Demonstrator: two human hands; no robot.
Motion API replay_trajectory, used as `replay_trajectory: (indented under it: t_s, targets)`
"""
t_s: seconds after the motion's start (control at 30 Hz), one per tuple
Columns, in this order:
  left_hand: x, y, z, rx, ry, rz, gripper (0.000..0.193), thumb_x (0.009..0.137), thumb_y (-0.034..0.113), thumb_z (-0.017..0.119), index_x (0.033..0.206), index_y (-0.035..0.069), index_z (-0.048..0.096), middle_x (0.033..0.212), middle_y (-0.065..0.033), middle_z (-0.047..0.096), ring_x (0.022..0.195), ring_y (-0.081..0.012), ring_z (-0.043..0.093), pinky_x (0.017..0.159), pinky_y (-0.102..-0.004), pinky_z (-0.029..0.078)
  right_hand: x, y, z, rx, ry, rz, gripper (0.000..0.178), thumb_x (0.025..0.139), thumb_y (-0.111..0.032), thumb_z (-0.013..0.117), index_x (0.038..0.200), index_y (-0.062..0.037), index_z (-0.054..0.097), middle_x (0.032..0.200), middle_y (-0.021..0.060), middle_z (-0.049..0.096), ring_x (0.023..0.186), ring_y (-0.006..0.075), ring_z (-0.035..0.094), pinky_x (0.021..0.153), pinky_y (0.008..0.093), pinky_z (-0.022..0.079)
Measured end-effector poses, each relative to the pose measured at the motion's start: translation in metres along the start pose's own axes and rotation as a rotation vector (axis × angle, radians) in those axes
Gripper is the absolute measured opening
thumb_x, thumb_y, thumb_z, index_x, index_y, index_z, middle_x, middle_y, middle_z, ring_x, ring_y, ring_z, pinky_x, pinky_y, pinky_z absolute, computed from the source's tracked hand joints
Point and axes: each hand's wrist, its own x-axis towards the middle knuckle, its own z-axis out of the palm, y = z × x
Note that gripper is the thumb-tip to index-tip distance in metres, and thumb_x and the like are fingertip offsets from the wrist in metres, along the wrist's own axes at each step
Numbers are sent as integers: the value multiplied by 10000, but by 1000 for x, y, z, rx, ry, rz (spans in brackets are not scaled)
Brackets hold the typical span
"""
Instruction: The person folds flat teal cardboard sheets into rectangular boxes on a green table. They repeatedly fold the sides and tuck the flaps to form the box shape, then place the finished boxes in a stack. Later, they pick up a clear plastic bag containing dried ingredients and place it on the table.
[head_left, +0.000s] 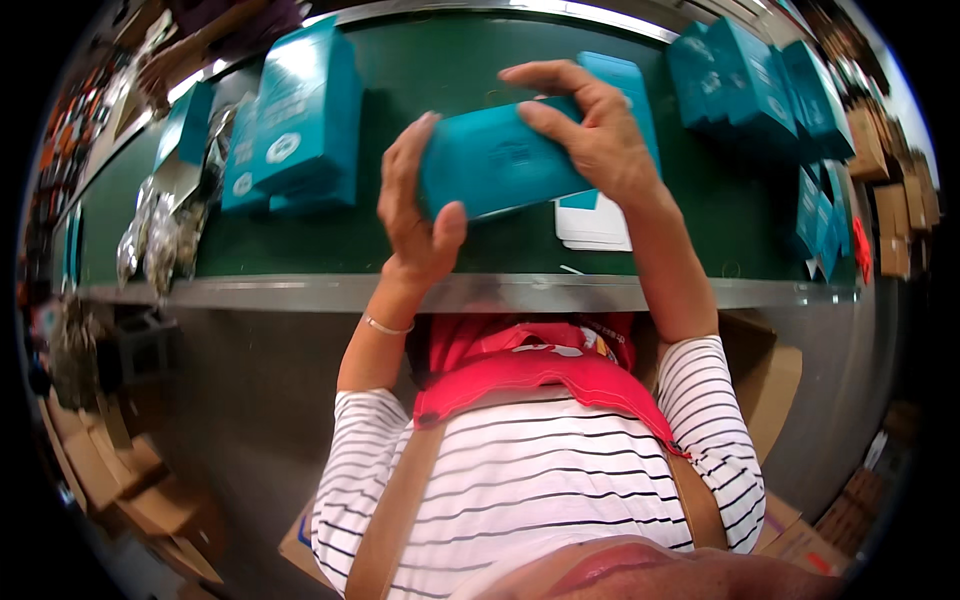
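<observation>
A teal cardboard box (500, 150) is held tilted above the green table, its long side running between my two hands. My left hand (415, 200) cups its left end, with the thumb at the near corner and the fingers along the far side. At the other end, my right hand (610, 130) grips the box with thumb and fingers curved over the upper right edge. Partly hidden under the box and right hand lie flat teal carton blanks (625, 75) with white flaps (592, 230).
Filled teal boxes (310, 110) stand on the table (400, 50) to the left, beside clear plastic bags (160, 235). More teal boxes (745, 85) are grouped at the right. A metal rail (260, 292) edges the table. Another person's arm (200, 45) shows at the far left.
</observation>
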Motion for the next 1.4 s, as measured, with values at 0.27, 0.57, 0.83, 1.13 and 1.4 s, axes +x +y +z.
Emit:
replay_trajectory:
  t_s: [0.27,0.57,0.83,1.13,1.4]
  targets:
    - [-2,20,3,111,25,-125,715,922,579,326,1302,-22,404,1216,-250,527,1109,-371,535,959,-453,419,7,10,7,178,-90,-76,172,837,-233,637,893,-76,594,1001,89,654,1020,219,584,935,370,432]
    - [-3,12,5,299,-18,0,665,928,542,323,1282,-3,461,1208,-224,557,1084,-370,567,937,-471,443,10,9,-5,426,-44,188,195,831,-203,658,960,-59,634,1015,100,645,988,208,589,906,348,457]
    - [1,13,4,281,-17,-47,709,936,549,280,1332,-20,426,1227,-242,547,1115,-393,552,944,-476,441,9,30,-1,524,-94,219,250,849,-264,666,979,-51,678,973,97,662,940,209,605,845,319,488]
    - [2,11,0,341,-7,-43,734,939,547,284,1318,-63,437,1237,-255,539,1107,-394,560,921,-465,457,7,18,-1,231,-5,-98,151,845,-168,660,901,-27,659,972,111,672,971,210,612,905,335,455]
    - [-1,10,-3,348,-53,34,647,943,478,346,1277,-56,495,1258,-213,548,1080,-362,582,906,-419,460,11,21,-2,368,-52,116,118,811,-89,669,904,-24,635,958,111,667,949,211,609,891,326,460]
